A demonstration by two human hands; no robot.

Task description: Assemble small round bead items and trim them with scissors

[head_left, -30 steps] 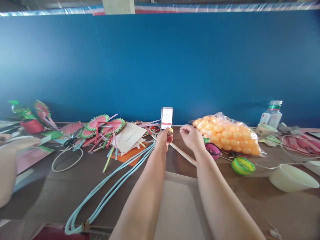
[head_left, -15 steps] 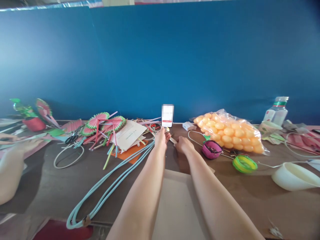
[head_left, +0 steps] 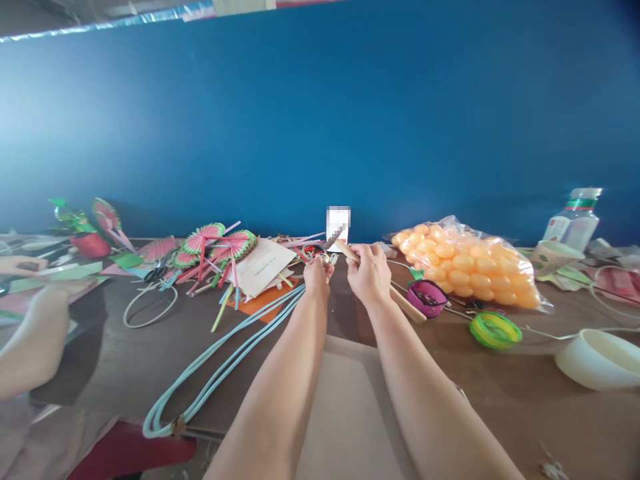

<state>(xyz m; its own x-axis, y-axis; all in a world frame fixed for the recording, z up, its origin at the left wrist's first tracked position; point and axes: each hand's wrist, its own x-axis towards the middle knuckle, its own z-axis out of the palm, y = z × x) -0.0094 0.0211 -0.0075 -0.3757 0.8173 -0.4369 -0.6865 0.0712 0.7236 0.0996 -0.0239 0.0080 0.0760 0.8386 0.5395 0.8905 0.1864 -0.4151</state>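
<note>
My right hand is closed round the wooden handle of a hammer. Its dark head is raised in front of the phone, and the handle's butt slants down to the right past my wrist. My left hand is closed just left of it, fingers pinched round a small shiny piece that I cannot make out. Behind both hands a phone leans against the blue partition, its screen partly pixelated. Light-blue tubing lies in a long loop beside my left forearm.
On the left are watermelon-patterned paper fans, a white paper sheet and scissors. A co-worker's arm reaches in there. To the right are a bag of orange balls, a purple pouch, green-yellow tape and a white roll.
My right hand has lifted the hammer from the tabletop, head up before the phone. My left hand has drawn back slightly and closed tighter. The view has shifted a little.
</note>
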